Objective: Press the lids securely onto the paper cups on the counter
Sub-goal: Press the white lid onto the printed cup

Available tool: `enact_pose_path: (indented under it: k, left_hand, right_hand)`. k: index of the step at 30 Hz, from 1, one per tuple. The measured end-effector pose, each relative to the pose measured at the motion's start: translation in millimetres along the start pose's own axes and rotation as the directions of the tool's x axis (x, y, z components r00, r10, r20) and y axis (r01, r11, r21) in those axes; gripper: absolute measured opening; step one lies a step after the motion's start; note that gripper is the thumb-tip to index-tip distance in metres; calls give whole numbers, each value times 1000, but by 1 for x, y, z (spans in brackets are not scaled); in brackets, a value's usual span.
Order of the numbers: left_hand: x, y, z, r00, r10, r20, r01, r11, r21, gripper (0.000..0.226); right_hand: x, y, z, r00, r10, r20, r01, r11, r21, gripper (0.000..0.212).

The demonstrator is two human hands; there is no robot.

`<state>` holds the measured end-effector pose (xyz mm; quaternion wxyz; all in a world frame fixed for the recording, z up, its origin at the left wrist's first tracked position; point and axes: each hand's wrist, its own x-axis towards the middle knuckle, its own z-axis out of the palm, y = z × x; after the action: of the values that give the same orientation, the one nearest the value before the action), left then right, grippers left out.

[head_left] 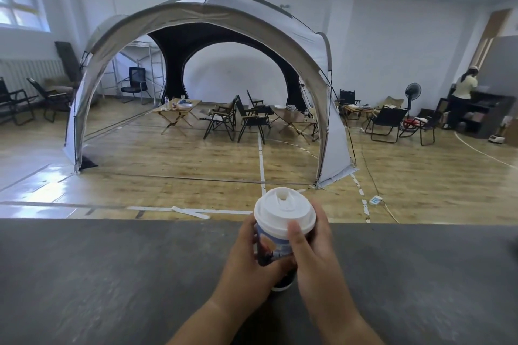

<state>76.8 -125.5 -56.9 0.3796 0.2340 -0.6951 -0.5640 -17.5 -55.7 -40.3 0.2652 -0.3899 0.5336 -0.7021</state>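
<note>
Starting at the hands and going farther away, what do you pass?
The dark grey counter, where left hand and right hand grip the printed paper cup with white plastic lid → wooden floor → big grey arched tent → black folding chairs inside → white back wall.

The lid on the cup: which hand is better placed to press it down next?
Right. The right hand has its thumb on the rim of the lid, so it can likely press there at once. The left hand grips the cup lower, on its side, and steadies it.
</note>
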Motion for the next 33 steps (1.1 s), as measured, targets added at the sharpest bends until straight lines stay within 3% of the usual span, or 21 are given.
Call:
enact_pose_path:
  k: [3, 7, 9, 12, 15, 19, 23, 28, 33]
  left_hand:
    - [1, 3, -1, 999, -34, 23, 34, 999, -26, 65]
    - [0, 16, 0, 995, -100, 4, 96, 943, -318, 57]
    - [-2, 20, 4, 994, -105, -8, 95, 931, -352, 58]
    - [-4, 21, 8, 992, -103, -67, 75, 939, -337, 69]
    - [-5, 22, 10, 987, -129, -95, 87, 929, -360, 51]
    - [-3, 24, 4, 986, -124, -108, 85, 948, -308, 27]
    - [-2, 27, 0, 976, -80, -200, 40, 979, -200, 44]
    - [0, 26, -5, 981, -52, -185, 26, 990, -139, 58]
    - [3, 30, -7, 986, -101, -134, 67, 969, -236, 18]
  right_hand:
    - [5, -4, -12, 999, 48, 0, -48, 988, 144, 59]
    - [8, -6, -19, 996, 79, 41, -86, 968, 234, 53]
    - [8, -6, -18, 996, 71, 59, -83, 966, 246, 49]
    - [8, -5, -16, 996, 71, 53, -83, 952, 295, 47]
    - [7, -4, -16, 995, 77, 61, -92, 948, 306, 47]
    - [6, -7, -15, 994, 76, 79, -97, 947, 307, 81]
    - [6, -5, -19, 995, 63, 79, -85, 947, 310, 40]
    - [8, -3, -19, 996, 77, 43, -85, 969, 233, 44]
    - [13, -6, -16, 989, 89, 118, -116, 960, 255, 44]
